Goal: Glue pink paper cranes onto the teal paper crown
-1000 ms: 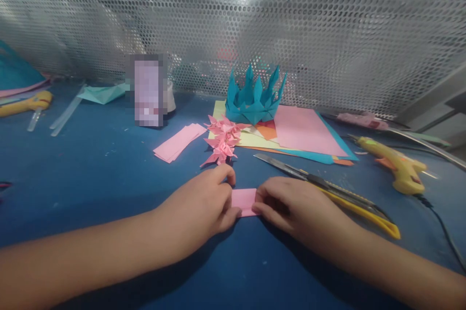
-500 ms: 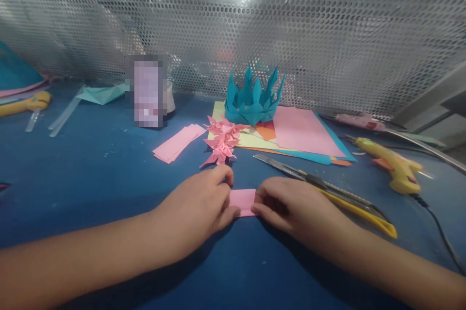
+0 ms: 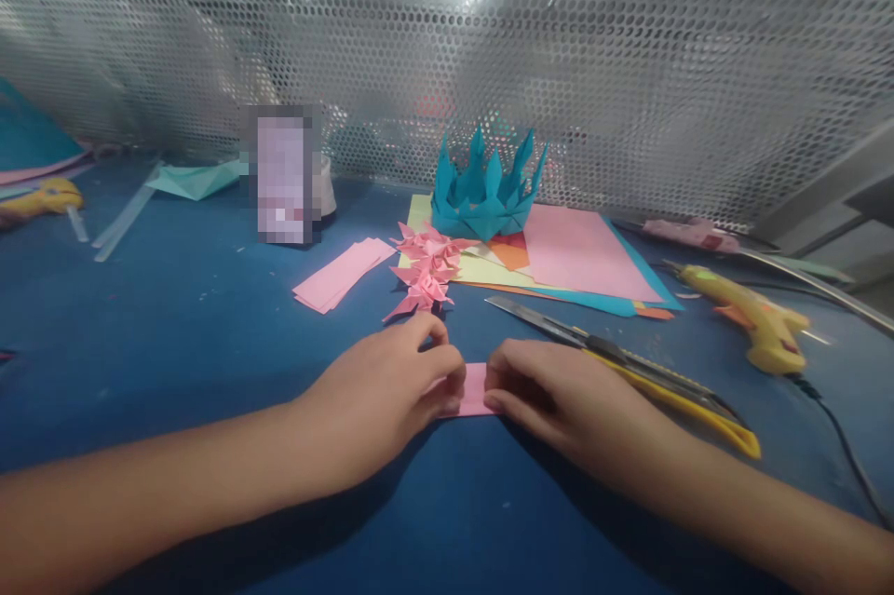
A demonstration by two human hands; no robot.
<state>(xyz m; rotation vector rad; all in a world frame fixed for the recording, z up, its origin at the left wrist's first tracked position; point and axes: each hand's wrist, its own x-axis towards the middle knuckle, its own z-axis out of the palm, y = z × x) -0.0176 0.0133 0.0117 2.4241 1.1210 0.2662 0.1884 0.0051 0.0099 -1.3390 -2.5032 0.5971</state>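
A small pink paper strip (image 3: 475, 388) lies on the blue table, its ends hidden by my fingers. My left hand (image 3: 395, 381) is closed on the strip's left end, fingertips curled over it. At the right end, my right hand (image 3: 541, 381) pinches the paper between thumb and fingers. Just beyond my left fingers sit several folded pink paper pieces (image 3: 425, 267) with pointed tips. A stack of pink strips (image 3: 344, 275) lies to their left. Close to my right hand rests a yellow and black utility knife (image 3: 646, 370), blade extended.
A blue folded paper crown (image 3: 485, 199) stands on coloured sheets (image 3: 587, 250) at the back. To the right lies a yellow glue gun (image 3: 751, 316) with its cord; another yellow glue gun (image 3: 46, 197) is far left. A perforated metal panel (image 3: 391, 36) closes the table's back.
My left fingers have shifted slightly right along the pink strip, covering more of it. My right hand stays nearly in place. The far-left glue gun has moved a little left.
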